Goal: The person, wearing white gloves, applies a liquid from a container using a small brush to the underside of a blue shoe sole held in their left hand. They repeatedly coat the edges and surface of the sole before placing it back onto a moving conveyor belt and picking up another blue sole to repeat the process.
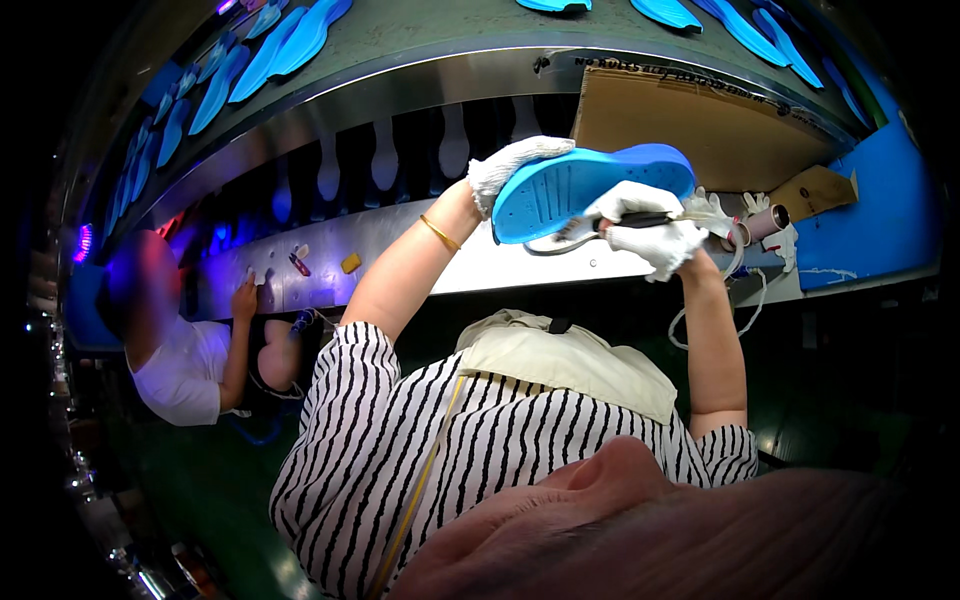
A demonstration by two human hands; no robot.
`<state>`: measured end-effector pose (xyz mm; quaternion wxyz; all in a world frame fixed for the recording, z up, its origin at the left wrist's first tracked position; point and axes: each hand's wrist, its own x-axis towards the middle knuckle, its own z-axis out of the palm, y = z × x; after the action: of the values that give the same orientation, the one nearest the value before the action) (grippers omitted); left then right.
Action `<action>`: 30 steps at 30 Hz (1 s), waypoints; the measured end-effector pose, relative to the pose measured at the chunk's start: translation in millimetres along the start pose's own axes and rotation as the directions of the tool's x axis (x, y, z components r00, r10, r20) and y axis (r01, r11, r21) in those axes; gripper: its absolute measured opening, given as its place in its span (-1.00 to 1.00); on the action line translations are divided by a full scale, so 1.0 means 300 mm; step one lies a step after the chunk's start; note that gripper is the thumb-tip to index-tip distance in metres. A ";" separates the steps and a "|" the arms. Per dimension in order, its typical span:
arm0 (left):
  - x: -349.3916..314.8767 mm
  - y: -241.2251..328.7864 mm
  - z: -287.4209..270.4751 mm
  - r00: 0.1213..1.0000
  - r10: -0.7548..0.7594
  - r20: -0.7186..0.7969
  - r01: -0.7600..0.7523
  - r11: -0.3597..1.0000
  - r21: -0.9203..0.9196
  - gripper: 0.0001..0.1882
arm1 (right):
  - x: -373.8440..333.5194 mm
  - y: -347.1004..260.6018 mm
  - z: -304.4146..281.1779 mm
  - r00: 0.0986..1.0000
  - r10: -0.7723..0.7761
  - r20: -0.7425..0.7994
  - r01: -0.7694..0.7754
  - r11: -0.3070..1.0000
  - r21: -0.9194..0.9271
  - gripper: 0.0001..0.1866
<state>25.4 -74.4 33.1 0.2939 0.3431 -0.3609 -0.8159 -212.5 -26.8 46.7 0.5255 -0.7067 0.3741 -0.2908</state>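
Observation:
A bright blue shoe sole [563, 192] is held up above the metal bench, its grooved face toward me. My left hand [512, 170], in a white knit glove, is closed on the sole's left end. In a similar glove, my right hand [652, 232] is at the sole's lower right edge, its fingers wrapped around a slim dark-handled tool [640, 219]. The tool's working end is too small to make out. Just below the sole shows a whitish curved edge [560, 243], partly hidden by my right hand and the sole.
A conveyor belt [430, 28] beyond carries several blue soles. A large cardboard sheet [690, 125] leans behind my hands. White gloves [712, 205] and a thread spool [767, 222] lie at the bench's right. Leftward are a yellow block [350, 263] and another person [185, 350].

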 end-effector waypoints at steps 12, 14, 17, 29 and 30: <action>0.037 -0.160 0.003 0.869 0.467 0.163 -0.313 0.774 -0.550 -0.12 | -0.073 0.025 0.255 0.937 -0.245 -0.248 0.269 0.960 0.071 -0.87; 0.021 -0.179 0.017 0.873 0.453 0.182 -0.274 0.764 -0.584 -0.11 | -0.072 0.018 0.211 0.950 -0.167 -0.265 0.251 0.913 0.323 -0.89; 0.031 -0.218 0.026 0.875 0.458 0.155 -0.281 0.743 -0.607 -0.14 | -0.013 0.034 0.195 0.792 -0.257 -0.554 0.393 0.909 0.141 -0.89; 0.012 -0.270 0.018 0.950 0.308 0.054 -0.213 0.763 -0.611 -0.24 | 0.039 0.141 0.028 0.901 -0.144 -0.409 0.313 0.869 0.384 -0.88; -0.020 -0.269 0.044 0.953 0.294 0.067 -0.192 0.762 -0.618 -0.24 | 0.059 0.124 -0.026 0.881 -0.177 -0.439 0.343 0.878 0.333 -0.88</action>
<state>0.1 -19.2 -22.0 0.4616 0.1149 -0.1450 -0.8676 -217.3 -52.0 13.3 0.5275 -0.5545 0.3040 -0.5673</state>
